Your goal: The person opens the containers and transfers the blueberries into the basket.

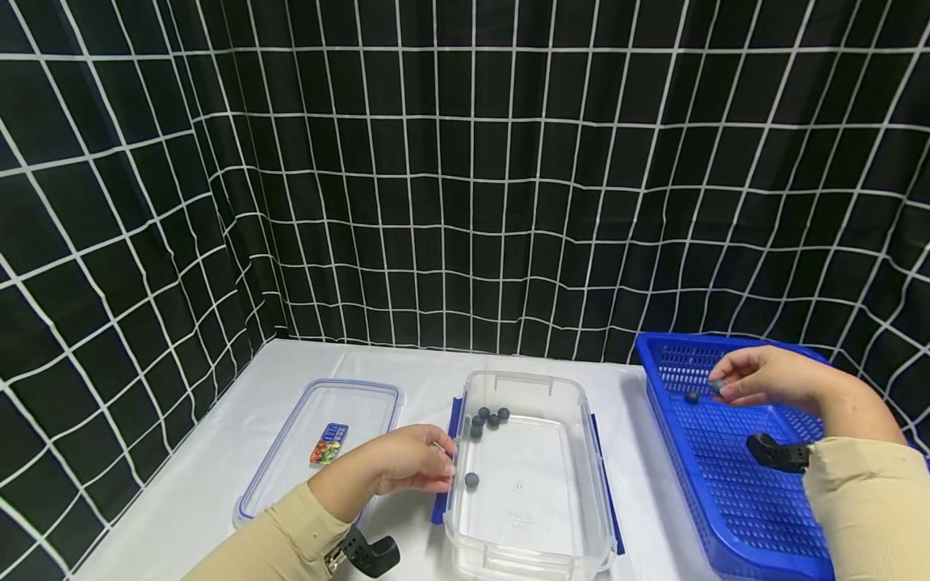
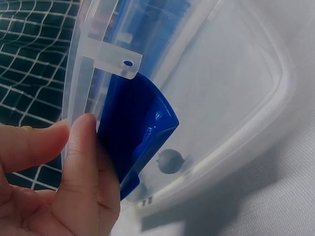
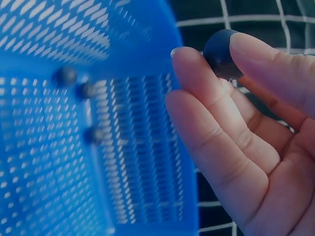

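In the head view my left hand point(image 1: 412, 460) holds the left rim of a clear plastic container point(image 1: 541, 484), thumb on one side of the wall and fingers on the other. In the left wrist view those fingers lie beside a hanging blue side latch point(image 2: 140, 128). Several small dark balls point(image 1: 493, 420) rest in the container, one of them apart and nearer to me. My right hand point(image 1: 773, 379) is over the far part of a blue basket point(image 1: 664, 448), pinching a dark ball point(image 3: 221, 54) between thumb and fingertips. Below it, other dark balls point(image 3: 93, 134) lie in the basket.
A clear lid point(image 1: 286, 452) with a blue sealing edge and a colourful label lies left of the container. White cloth point(image 1: 632, 500) covers the table. Black curtains point(image 1: 450, 202) with a white grid stand behind and at the sides.
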`<state>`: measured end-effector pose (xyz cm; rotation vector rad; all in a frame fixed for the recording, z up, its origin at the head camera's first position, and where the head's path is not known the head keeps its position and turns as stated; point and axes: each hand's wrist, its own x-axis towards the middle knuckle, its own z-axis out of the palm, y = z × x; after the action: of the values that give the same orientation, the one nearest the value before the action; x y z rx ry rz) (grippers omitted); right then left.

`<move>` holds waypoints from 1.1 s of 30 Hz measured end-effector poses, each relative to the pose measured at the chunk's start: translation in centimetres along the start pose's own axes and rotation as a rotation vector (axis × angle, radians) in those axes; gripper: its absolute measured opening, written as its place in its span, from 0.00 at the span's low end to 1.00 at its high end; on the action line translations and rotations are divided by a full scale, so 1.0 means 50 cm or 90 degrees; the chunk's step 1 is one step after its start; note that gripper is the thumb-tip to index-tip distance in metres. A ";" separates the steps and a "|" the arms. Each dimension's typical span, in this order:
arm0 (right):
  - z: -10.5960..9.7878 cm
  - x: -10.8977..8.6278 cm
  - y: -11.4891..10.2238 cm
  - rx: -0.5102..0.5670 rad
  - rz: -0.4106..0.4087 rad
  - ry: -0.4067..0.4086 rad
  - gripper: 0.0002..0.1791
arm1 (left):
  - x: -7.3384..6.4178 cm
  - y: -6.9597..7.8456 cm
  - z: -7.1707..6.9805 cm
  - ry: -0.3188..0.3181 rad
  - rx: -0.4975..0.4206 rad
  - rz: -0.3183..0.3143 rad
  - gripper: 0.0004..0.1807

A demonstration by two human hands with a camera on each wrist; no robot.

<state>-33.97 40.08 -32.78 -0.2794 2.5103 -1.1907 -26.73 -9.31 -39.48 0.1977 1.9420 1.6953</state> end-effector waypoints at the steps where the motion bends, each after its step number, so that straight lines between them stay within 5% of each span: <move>1: -0.002 -0.001 0.010 0.003 0.006 0.004 0.16 | 0.000 0.000 0.000 -0.001 -0.001 0.001 0.13; 15: -0.014 -0.006 0.104 0.053 0.040 -0.021 0.12 | 0.001 -0.001 -0.001 0.004 0.001 -0.003 0.13; 33: -0.015 -0.007 0.127 0.064 0.058 -0.021 0.13 | 0.000 0.001 -0.002 0.002 0.005 0.001 0.13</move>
<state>-34.12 44.71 -37.21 -0.1563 2.3993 -1.2606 -26.80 -9.38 -39.45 0.2002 1.9511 1.6910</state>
